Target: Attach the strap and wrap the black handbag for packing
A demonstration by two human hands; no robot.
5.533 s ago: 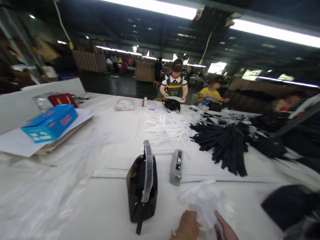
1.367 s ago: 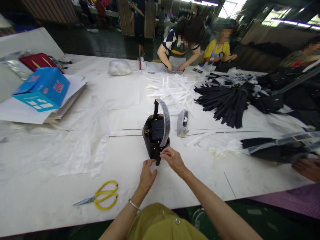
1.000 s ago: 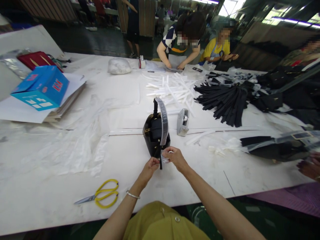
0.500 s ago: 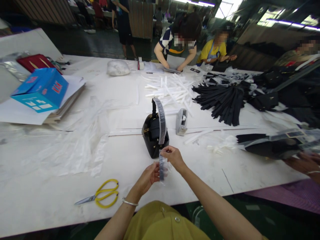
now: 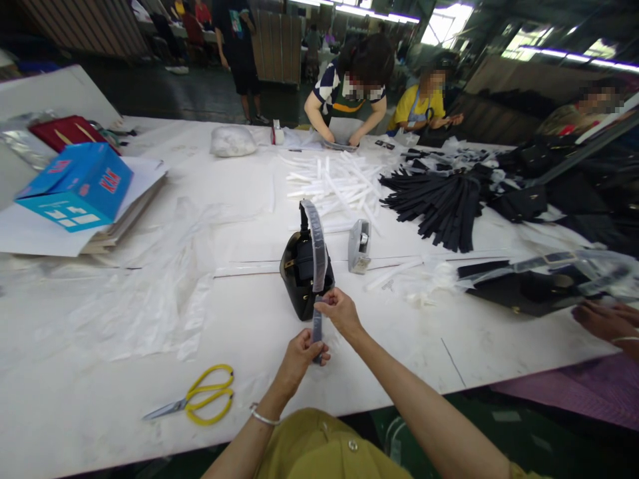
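A black handbag (image 5: 295,287) stands upright on the white table, its handle (image 5: 316,243) arching up in clear plastic film. From the bag's near side a dark strap end (image 5: 317,327), also covered in film, reaches toward me. My left hand (image 5: 298,356) is closed on its lower end, thumb on top. Higher up, close to the bag, my right hand (image 5: 343,313) pinches the same strap between thumb and fingers. A grey tape dispenser (image 5: 359,247) stands just right of the bag. Yellow-handled scissors (image 5: 207,396) lie to the left of my left forearm.
White strips (image 5: 334,183) and black straps (image 5: 444,206) are heaped beyond the bag. Clear film (image 5: 150,299) spreads over the left side, near a blue box (image 5: 80,186). At right, a co-worker's hand (image 5: 606,322) is by another black bag (image 5: 524,289). Another person (image 5: 344,93) works across the table.
My left hand has gone from loose fingers beside the strap end to a closed grip on it. The right hand keeps its pinch. The view has shifted slightly.
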